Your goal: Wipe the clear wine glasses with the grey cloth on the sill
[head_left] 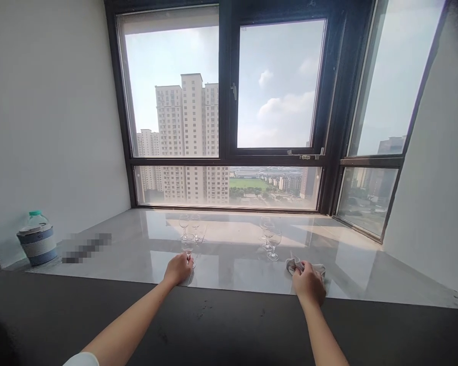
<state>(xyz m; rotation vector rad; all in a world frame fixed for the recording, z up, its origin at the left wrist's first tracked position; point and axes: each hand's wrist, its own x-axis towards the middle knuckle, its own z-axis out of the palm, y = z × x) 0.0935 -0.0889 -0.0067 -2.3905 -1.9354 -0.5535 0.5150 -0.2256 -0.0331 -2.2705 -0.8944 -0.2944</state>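
My left hand (178,268) is at 7 o'clock in my view, its fingers closed around the lower part of a clear glass (187,243), which stands upright over the near part of the pale, glossy sill (229,272). From here I can't tell whether its foot touches down. Straight past it, at 12 o'clock from that hand, two more stemmed glasses (183,221) stand side by side, upright.

My right hand (310,284) is between 4 and 5 o'clock, fingers gripping a crumpled grey cloth (292,265) low at the sill; part of the cloth bulges out on either side of the hand. At 10 o'clock from that hand I have a cluster of three glasses (274,238), upright and overlapping in my view, apart from the cloth.

Off at 9 o'clock from my left hand, a blue-and-white bucket (37,247) sits near the wall (53,101), a green-capped bottle (37,218) showing above its rim. Beside it lies a patch too blurred for me to read. At 12 o'clock, dark-framed windows (280,86) rise behind the sill, with tall buildings (191,117) outside toward 11 o'clock.
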